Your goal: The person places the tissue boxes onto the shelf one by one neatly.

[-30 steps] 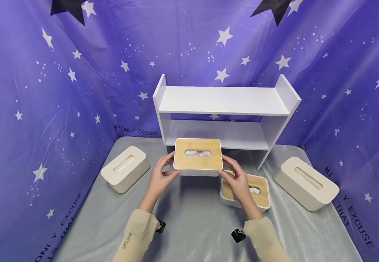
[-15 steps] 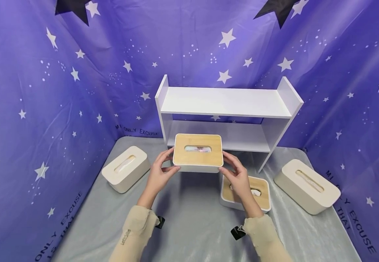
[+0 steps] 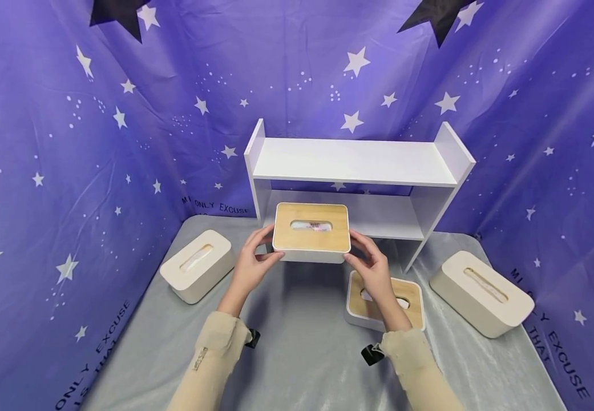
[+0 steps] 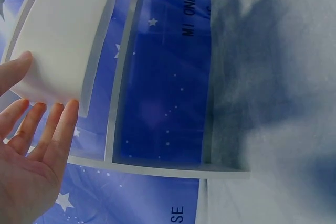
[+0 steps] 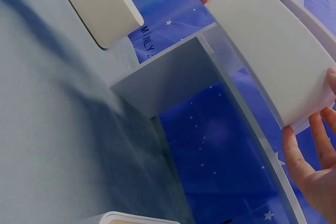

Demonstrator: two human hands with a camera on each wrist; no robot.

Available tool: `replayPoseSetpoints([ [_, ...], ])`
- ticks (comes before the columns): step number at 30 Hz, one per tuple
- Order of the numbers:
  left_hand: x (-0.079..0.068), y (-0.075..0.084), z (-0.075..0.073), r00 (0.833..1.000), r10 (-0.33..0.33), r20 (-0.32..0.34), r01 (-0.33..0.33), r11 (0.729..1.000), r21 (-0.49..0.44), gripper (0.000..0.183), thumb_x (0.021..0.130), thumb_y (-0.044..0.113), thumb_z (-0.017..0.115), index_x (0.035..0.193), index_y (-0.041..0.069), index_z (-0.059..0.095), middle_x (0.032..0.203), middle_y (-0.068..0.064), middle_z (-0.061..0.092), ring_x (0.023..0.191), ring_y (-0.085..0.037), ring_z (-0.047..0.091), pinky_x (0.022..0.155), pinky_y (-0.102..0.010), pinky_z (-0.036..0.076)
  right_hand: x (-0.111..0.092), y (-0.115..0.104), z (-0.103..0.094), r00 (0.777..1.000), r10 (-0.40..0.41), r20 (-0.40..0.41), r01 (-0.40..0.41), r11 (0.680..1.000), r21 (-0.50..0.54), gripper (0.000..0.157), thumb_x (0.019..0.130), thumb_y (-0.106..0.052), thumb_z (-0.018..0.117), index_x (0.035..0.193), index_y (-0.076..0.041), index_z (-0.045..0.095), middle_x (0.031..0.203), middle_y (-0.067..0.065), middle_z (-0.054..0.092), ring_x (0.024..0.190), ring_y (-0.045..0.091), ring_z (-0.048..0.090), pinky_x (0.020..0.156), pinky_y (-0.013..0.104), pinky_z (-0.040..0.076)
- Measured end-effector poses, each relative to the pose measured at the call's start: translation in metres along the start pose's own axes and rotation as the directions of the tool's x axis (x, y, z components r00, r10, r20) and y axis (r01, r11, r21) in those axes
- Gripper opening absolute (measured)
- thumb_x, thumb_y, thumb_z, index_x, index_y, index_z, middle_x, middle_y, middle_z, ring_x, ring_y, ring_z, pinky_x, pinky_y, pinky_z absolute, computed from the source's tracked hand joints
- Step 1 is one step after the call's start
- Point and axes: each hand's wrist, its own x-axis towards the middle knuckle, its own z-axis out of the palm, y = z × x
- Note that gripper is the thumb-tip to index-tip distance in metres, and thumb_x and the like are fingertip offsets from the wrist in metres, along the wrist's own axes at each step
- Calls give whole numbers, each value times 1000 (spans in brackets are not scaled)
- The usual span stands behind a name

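Evidently the lifting part is done: a wood-topped box [image 3: 312, 241] is up off the worktop [image 3: 302, 359], level, just in front of the lower tier of the white shelf [image 3: 353, 161]. The left hand [image 3: 249, 267] and the right hand [image 3: 375, 273] each grip one short end of it, thumbs toward the near side. Whether its far edge reaches over the shelf's lower board I cannot tell. Setting it down is not yet done, by the look of it.

Three more boxes rest on the worktop, apparently untouched: a second wood-topped box [image 3: 412, 292] in front of the shelf's right end, one cream box [image 3: 199, 274] off to the shelf's left, and another cream box [image 3: 481, 297] off to its right.
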Motion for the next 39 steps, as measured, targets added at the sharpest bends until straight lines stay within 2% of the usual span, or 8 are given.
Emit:
replayPoseSetpoints([
  [3, 4, 0, 1, 1000, -10, 3, 10, 1000, -3, 66, 83, 3, 79, 144, 11, 53, 139, -13, 55, 123, -33, 59, 87, -31, 62, 3, 0, 0, 1000, 17, -6, -17, 1000, -5, 53, 89, 10, 66, 139, 7, 51, 137, 0, 56, 121, 0, 59, 87, 12, 56],
  [6, 7, 2, 1, 1000, -19, 11, 19, 1000, -9, 66, 84, 1, 77, 145, 8, 52, 141, -15, 53, 124, -35, 58, 88, -31, 62, 6, -1, 0, 999, 36, -13, -36, 999, -8, 53, 89, 9, 67, 140, 6, 52, 138, 1, 56, 120, 0, 59, 87, 12, 56],
  [12, 12, 14, 0, 999, -31, 35, 31, 999, -13, 66, 85, -3, 74, 146, 0, 47, 145, -22, 49, 126, -42, 55, 89, -35, 61, 12, -2, 1, 999, 38, -8, -39, 999, -18, 54, 88, 9, 67, 140, 6, 51, 144, 23, 50, 120, -1, 59, 89, 12, 56],
  [15, 15, 11, 0, 999, -36, 39, 36, 999, -5, 67, 86, -3, 74, 147, 0, 47, 146, -23, 49, 126, -42, 56, 90, -34, 61, 14, 0, 2, 999, 44, -5, -44, 999, -19, 54, 89, 9, 66, 141, 6, 51, 145, 27, 48, 119, -2, 59, 89, 12, 56],
  [22, 20, -7, 0, 999, -33, 11, 33, 999, -6, 66, 85, 3, 77, 145, 7, 51, 143, -16, 53, 121, -35, 60, 88, -34, 62, 19, 5, 3, 996, 88, 0, -88, 995, -47, 53, 91, 4, 66, 142, 0, 52, 148, 21, 49, 120, -2, 58, 88, 12, 56],
  [28, 21, -10, 0, 999, -35, -11, 35, 999, 11, 64, 85, 7, 78, 144, 12, 54, 142, -12, 55, 120, -34, 61, 87, -37, 62, 21, 10, 5, 994, 109, -1, -109, 992, -70, 52, 93, 1, 66, 142, 0, 52, 148, 21, 49, 118, -4, 57, 90, 11, 54],
  [39, 21, -15, -1, 997, -64, -39, 66, 995, 68, 62, 86, 9, 78, 144, 14, 54, 143, -12, 55, 121, -33, 61, 90, -44, 61, 23, 11, 10, 994, 106, 1, -105, 993, -54, 51, 93, 0, 66, 142, 0, 52, 147, 21, 50, 119, -4, 57, 89, 11, 55],
])
